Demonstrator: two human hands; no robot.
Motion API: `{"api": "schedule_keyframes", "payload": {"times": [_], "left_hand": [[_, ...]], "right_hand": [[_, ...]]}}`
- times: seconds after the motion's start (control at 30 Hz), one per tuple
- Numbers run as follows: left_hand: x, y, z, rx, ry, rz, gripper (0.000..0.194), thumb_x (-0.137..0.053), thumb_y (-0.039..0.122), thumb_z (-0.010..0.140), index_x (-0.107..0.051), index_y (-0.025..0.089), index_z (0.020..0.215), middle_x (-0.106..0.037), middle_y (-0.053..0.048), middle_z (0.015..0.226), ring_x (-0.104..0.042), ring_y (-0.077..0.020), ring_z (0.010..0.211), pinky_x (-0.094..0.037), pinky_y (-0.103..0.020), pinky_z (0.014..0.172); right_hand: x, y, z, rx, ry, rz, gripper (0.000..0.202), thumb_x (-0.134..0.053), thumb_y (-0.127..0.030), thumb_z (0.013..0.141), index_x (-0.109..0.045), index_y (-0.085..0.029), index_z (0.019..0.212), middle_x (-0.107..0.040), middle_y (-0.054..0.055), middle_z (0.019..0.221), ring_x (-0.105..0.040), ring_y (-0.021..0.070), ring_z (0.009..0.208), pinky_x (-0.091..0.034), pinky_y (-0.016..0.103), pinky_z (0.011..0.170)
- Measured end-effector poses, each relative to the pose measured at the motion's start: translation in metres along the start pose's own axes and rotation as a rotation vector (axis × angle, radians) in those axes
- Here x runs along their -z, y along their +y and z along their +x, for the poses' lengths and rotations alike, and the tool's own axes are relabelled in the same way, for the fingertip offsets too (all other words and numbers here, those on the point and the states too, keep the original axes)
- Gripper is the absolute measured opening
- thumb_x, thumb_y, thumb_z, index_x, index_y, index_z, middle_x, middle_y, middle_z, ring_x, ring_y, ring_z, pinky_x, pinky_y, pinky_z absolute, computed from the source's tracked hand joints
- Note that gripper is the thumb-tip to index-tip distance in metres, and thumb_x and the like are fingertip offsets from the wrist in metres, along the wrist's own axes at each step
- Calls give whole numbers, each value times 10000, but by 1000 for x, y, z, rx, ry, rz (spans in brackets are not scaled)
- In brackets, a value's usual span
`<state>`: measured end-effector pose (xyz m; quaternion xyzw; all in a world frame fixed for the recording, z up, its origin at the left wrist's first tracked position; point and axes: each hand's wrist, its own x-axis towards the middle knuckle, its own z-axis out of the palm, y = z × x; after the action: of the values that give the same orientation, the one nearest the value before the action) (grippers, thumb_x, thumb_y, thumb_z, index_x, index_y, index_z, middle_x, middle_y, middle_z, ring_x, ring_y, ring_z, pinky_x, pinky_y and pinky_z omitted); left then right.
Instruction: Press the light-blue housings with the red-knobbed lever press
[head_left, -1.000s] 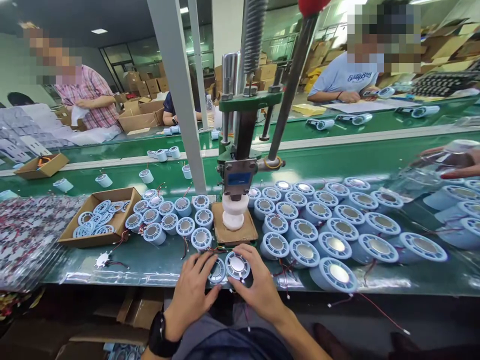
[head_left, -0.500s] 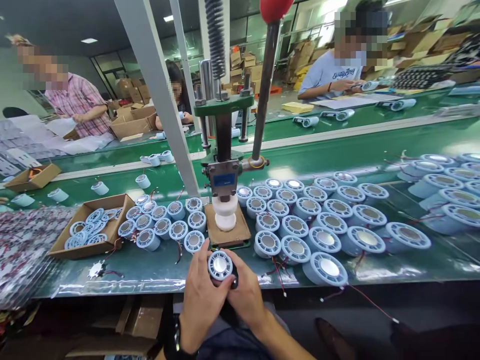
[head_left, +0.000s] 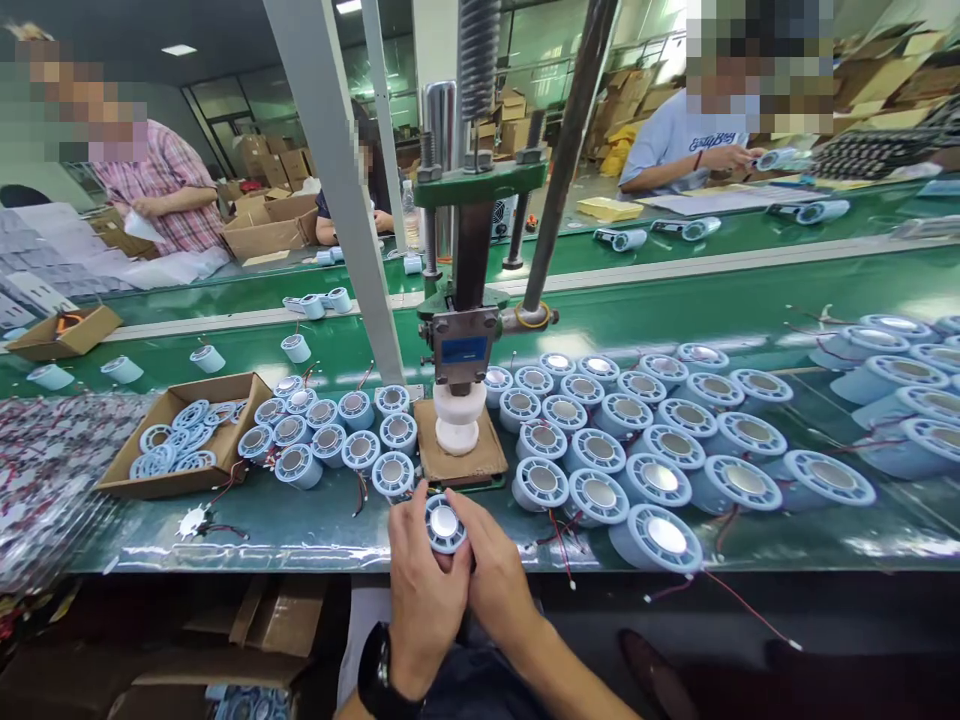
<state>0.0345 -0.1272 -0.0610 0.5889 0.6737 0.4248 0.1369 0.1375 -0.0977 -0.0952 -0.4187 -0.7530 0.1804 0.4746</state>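
Between my two hands is a light-blue round fan housing (head_left: 444,524) with a slotted ring and a silver disc on its face. My left hand (head_left: 424,590) is closed around its left side, and my right hand (head_left: 499,575) grips the right side. Both thumbs meet at its near edge. Just beyond my fingertips stands a hand press (head_left: 463,345) with a white pressing head (head_left: 457,420) over a cardboard-covered base (head_left: 480,465). The lower part of the held housing is hidden by my hands.
Rows of similar housings (head_left: 600,490) with thin wires stand right of the press, more on its left. A cardboard box (head_left: 180,488) holds loose blue rings (head_left: 191,437). A wired white part (head_left: 193,522) lies near the front edge. Co-workers (head_left: 686,145) sit across the green conveyor (head_left: 720,285).
My view has shifted slightly. Both hands have drawn closer together around the housing, and my right hand's dark gap beside it no longer shows.
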Motion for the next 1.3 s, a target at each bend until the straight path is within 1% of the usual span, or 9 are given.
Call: {"api": "schedule_keyframes", "payload": {"times": [0.2,0.37,0.43,0.53,0.63,0.73,1.03,1.17,1.3], "left_hand": [[-3,-15,-6,-52,-156,-94,537,-489,255,932,-380,164,1450,-480,-174,1442,-438,-300,1365,-380,-533,1118],[20,-7,18,75,-185,-203,545,-680,257,749,-584,162,1278,-654,-131,1268,-609,-306,1187,-471,-473,1044],[33,3,43,108,-155,-231,571,-735,265,692,-618,172,1243,-683,-112,1222,-630,-303,1143,-469,-466,1039],[43,16,88,127,-123,-280,580,-762,272,671,-629,167,1225,-708,-98,1149,-664,-277,1038,-499,-433,975],[34,22,124,73,-155,-324,516,-770,257,662,-656,153,1154,-725,-84,1060,-671,-257,957,-512,-399,913],[13,27,143,2,-214,-418,494,-772,220,648,-653,146,1121,-720,-83,1070,-659,-252,972,-498,-395,928],[-2,30,147,60,-400,-621,564,-789,192,656,-601,145,1186,-695,-85,1141,-637,-256,1079,-480,-406,984],[-6,24,143,-8,-300,-575,770,-775,70,596,-519,171,1315,-630,-91,1278,-579,-266,1188,-406,-419,1074],[-13,18,141,-20,-244,-586,836,-783,55,581,-488,170,1355,-591,-118,1331,-542,-289,1242,-354,-451,1118]], "right_hand": [[80,-6,48,134,-411,-90,765,-645,-123,769,-419,-241,1489,-532,95,1400,-561,243,1269,-538,396,1045],[181,-83,197,387,61,-410,486,-607,-229,887,-535,-106,1352,-572,122,1330,-518,224,1292,-420,425,1109],[205,-114,263,322,236,-516,541,-499,-310,911,-469,-2,1356,-586,119,1276,-511,203,1268,-376,360,1053],[216,-134,335,225,443,-448,530,-319,-321,897,-508,100,1157,-624,96,1154,-549,128,1178,-371,258,965],[208,-127,365,185,345,-92,592,-103,-304,877,-520,111,944,-656,80,985,-659,31,889,-426,148,750],[200,-113,367,239,229,85,667,-30,-351,847,-472,132,977,-662,63,875,-639,-9,638,-372,94,581],[198,-129,356,155,209,126,815,63,-320,798,-436,187,1196,-654,82,955,-655,34,746,-385,122,623],[211,-118,293,243,335,-67,790,70,-309,853,-566,145,969,-658,140,1064,-678,73,901,-389,84,649],[207,-72,215,215,421,-266,753,29,-330,919,-583,63,725,-662,156,1109,-652,140,1068,-404,60,662]]}}
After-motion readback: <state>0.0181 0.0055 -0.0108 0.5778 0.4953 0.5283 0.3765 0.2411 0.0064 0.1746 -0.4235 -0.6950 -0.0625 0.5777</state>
